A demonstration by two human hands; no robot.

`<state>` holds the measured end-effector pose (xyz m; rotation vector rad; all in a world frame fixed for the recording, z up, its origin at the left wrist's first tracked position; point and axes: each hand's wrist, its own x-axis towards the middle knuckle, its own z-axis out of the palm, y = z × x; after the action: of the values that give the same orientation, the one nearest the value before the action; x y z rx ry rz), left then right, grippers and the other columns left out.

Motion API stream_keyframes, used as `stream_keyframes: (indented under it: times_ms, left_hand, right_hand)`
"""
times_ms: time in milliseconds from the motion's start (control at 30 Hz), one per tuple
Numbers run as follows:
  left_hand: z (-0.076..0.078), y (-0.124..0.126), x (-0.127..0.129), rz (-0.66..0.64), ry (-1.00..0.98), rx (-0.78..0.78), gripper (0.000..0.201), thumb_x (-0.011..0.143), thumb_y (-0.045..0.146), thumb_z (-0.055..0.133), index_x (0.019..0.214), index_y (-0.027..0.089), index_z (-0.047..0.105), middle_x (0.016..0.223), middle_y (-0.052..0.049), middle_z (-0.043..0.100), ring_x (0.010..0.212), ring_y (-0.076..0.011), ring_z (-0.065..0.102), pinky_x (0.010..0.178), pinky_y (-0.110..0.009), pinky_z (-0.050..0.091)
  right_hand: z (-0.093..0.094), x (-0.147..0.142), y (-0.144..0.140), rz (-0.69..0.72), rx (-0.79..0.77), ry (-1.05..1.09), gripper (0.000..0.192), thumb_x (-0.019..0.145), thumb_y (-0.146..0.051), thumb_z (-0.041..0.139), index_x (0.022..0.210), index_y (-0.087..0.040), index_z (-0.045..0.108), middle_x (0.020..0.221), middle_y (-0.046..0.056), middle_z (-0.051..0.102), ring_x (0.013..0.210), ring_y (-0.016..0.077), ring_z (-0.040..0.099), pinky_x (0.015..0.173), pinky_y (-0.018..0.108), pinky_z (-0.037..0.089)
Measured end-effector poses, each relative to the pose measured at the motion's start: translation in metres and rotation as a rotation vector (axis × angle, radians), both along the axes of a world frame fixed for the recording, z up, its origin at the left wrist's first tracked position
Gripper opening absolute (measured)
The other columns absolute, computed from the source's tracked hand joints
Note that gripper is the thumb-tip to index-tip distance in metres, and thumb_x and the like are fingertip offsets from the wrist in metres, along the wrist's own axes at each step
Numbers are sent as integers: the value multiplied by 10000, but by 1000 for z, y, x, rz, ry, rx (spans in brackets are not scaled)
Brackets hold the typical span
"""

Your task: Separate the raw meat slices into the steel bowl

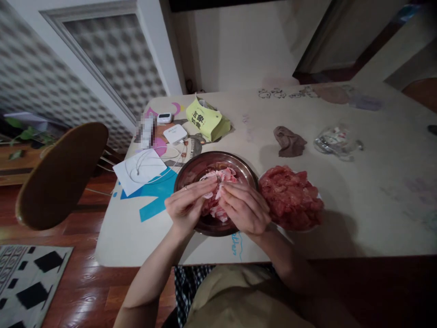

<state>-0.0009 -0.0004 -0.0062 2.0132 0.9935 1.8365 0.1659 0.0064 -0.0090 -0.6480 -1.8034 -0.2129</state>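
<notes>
Both hands worked over the metal bowl (191,169), which sat on the bench (368,200) just in front of the person. The left hand (186,206) and the right hand (244,207) met over the middle of the bowl, and the fingers (205,186) of each were pinched together on the same pale pink piece of meat (221,175), which lay on top of the rest in the bowl. The step in hand looked like pulling or sorting that piece, as far as the view told.

To do it well, the grip probably wanted to stay at the fingertips, close on either side of the spot being parted, so slippery meat did not slide out. Keeping the work low over the bowl would let scraps fall inside instead of on the bench. Short, gentle pulls seemed safer than a hard tug.

By count there were 2 hands, 1 bowl and 1 heaped pile of red meat (290,196) just right of the bowl, on what might have been a plate. Further back lay 1 yellow bag (206,120), 1 brown cloth (289,141), 1 crumpled clear wrapper (336,140), 2 small white boxes (175,134), 1 white sheet of paper (139,171) with a cable on it, and 1 wooden chair (59,175) to the left.
</notes>
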Motion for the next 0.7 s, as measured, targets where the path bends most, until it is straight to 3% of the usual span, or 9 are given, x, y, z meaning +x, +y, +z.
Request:
stream_keyframes:
  times_ms: [133, 300, 500, 600, 700]
  left_hand:
    - [-2, 0, -1, -54, -26, -1, 358, 907, 26, 591, 1122, 241, 781, 1123, -39, 792, 1045, -212, 771, 908, -340, 654]
    - [-2, -1, -2, -70, -90, -36, 324, 896, 21, 604, 1038, 240, 795, 1034, -25, 811, 964, -194, 790, 878, -329, 662]
    - [-3, 2, 0, -28, -228, -98, 188, 847, 38, 719, 953, 189, 754, 979, -43, 808, 979, -209, 779, 920, -379, 638]
    - [-3, 4, 1, -85, -208, -140, 110, 881, 118, 726, 975, 174, 722, 1044, -80, 796, 1043, -233, 764, 937, -414, 631]
    - [-2, 5, 1, -106, -193, -213, 236, 826, 213, 816, 1030, 169, 705, 1136, -111, 777, 1125, -267, 738, 961, -417, 620]
  right_hand:
    - [-2, 2, 0, 22, -1, 10, 327, 871, -85, 719, 1190, -133, 661, 1039, 106, 781, 1022, 210, 756, 875, 344, 673]
    - [-5, 5, 8, -102, -1, 111, 360, 860, -54, 710, 1183, -207, 665, 988, 52, 786, 944, 177, 760, 845, 315, 667]
    - [2, 3, 10, 91, -64, 65, 469, 847, -102, 745, 1295, -161, 618, 1102, 101, 764, 1068, 210, 737, 925, 368, 657]
    - [-3, 4, 8, 90, -66, 66, 490, 864, -47, 701, 1330, -168, 612, 1115, 87, 766, 1079, 196, 732, 940, 345, 652]
    - [-10, 6, 6, 60, -48, 52, 480, 886, -29, 663, 1343, -166, 615, 1158, 90, 761, 1096, 192, 728, 961, 322, 640]
